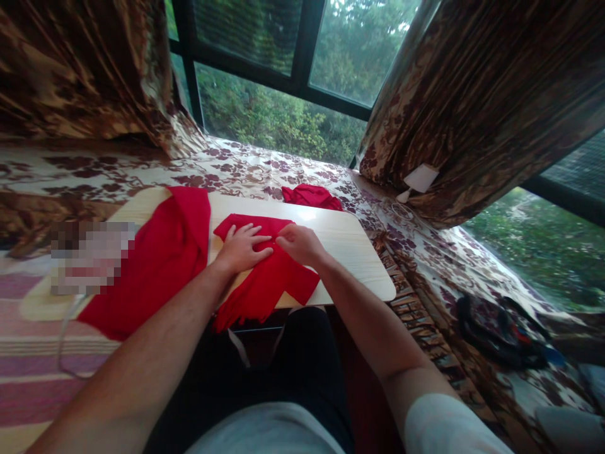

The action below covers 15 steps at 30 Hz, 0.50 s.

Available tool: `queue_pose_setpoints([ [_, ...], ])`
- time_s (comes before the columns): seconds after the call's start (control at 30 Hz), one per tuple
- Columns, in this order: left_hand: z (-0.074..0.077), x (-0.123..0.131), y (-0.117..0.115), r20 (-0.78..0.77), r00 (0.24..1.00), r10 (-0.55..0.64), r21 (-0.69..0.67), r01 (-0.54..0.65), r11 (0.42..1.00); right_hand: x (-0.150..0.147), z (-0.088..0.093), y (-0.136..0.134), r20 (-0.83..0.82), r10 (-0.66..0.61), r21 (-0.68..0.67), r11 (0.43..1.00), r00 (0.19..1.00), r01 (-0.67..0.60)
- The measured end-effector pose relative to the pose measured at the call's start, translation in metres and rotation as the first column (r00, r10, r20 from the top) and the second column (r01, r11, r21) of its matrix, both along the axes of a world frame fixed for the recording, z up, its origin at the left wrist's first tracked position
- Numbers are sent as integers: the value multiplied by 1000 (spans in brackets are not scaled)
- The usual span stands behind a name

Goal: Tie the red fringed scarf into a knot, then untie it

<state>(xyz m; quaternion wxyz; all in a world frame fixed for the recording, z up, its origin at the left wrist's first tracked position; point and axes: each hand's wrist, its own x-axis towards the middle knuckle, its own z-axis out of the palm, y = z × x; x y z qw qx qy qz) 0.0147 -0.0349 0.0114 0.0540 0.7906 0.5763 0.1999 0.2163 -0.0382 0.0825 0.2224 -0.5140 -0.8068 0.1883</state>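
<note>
A piece of red fabric (267,287) lies in folds on a small pale wooden table (354,252), its lower end hanging past the near edge. My left hand (243,247) rests flat on it with fingers spread. Close to its fingertips, my right hand (301,244) is closed in a pinch over the same fabric. Whatever sits between the right fingertips is too small to make out. A larger red cloth (165,265) covers the table's left part, and it drapes over the near edge.
A crumpled red cloth (312,197) lies behind the table on the floral-covered ledge (236,157). A small white lamp (420,178) stands by the right curtain. At left are a blurred-out object (89,258) and a pale cord (61,340). A black bag (496,334) lies at right.
</note>
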Motion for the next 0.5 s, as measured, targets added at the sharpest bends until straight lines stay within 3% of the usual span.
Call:
queue_pose_setpoints([
  [0.07, 1, 1, -1, 7, 1000, -9, 11, 9, 1000, 7, -8, 31, 35, -221, 61, 974, 975, 219],
  [0.13, 2, 1, -3, 13, 999, -38, 10, 38, 999, 13, -12, 54, 100, -290, -4, 956, 952, 292],
  [0.27, 6, 0, -6, 34, 996, -87, -16, 87, 996, 20, -10, 76, 114, -241, -292, 919, 964, 264],
  [0.5, 5, -2, -5, 66, 987, -148, -30, 150, 988, 27, -10, 82, -170, -251, -575, 811, 953, 111],
])
